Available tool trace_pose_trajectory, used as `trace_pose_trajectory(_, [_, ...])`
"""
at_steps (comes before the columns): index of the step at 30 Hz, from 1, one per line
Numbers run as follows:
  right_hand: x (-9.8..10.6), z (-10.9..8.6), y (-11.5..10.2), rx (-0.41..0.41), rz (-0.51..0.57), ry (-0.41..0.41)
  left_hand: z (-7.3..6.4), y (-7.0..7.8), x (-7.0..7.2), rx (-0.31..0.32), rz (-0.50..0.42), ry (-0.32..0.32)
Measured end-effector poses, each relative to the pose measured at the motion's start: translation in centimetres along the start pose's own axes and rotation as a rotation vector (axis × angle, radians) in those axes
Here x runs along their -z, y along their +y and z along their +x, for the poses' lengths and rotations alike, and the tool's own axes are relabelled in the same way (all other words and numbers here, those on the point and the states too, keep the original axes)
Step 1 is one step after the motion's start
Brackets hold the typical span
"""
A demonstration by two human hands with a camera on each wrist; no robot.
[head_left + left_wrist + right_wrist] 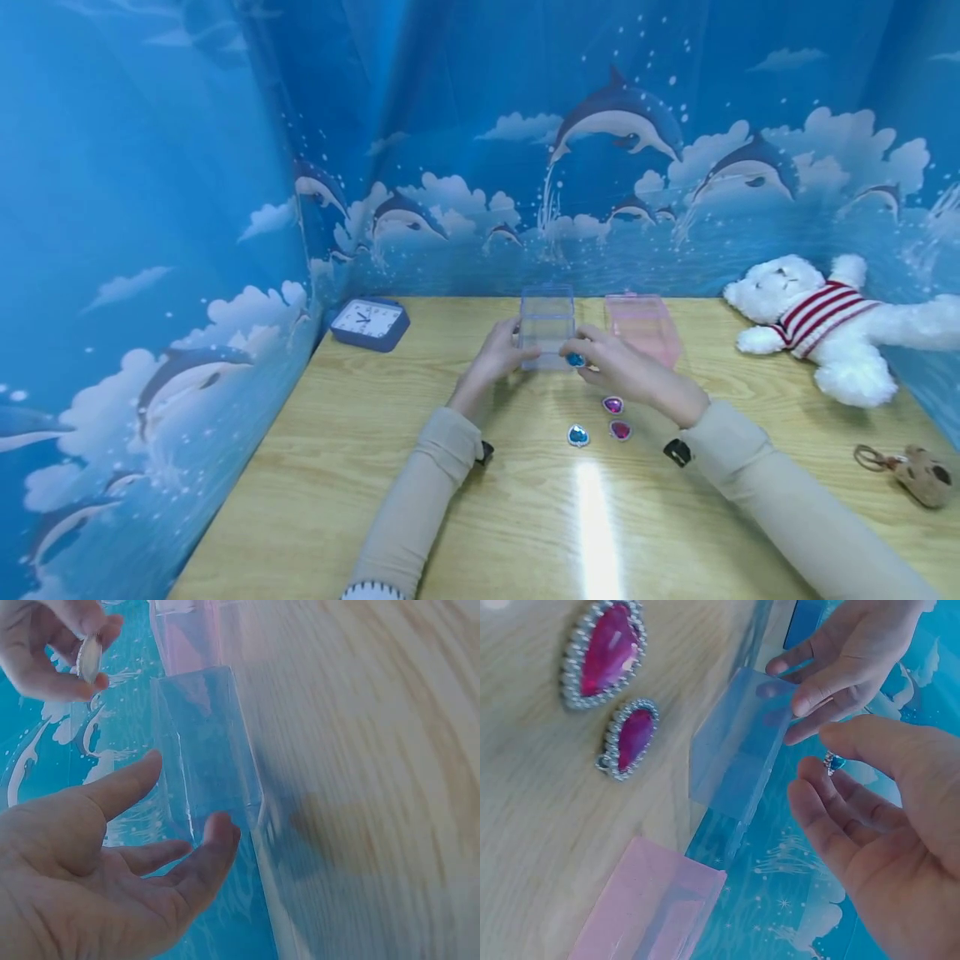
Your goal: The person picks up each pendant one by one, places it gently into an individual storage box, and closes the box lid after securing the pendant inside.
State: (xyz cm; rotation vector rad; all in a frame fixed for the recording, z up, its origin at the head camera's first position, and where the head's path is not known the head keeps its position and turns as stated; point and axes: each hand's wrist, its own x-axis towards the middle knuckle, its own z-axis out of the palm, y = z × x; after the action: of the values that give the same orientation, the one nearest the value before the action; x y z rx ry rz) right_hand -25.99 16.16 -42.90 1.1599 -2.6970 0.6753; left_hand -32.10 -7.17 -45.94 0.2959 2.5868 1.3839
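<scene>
Left hand (501,348) holds clear box (547,332); right hand (622,362) pinches a partly hidden blue gem (575,360).

Left fingers (201,871) curved — right fingers (823,829) pinched

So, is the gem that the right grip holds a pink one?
No, in the head view the right grip pinches a blue gem.
</scene>
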Motion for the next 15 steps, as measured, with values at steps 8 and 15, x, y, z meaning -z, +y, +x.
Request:
trace_pose_trajectory(8, [0.7, 1.7, 0.7, -0.097, 0.066, -0.032, 0.1, 0.3, 0.0, 0.028, 0.015, 0.015])
trace_pose_trajectory(15, [0.7, 3.2, 1.6, -0.207, 0.164, -0.030, 0.2, 0.2, -0.1, 0.055, 0.063, 0.013])
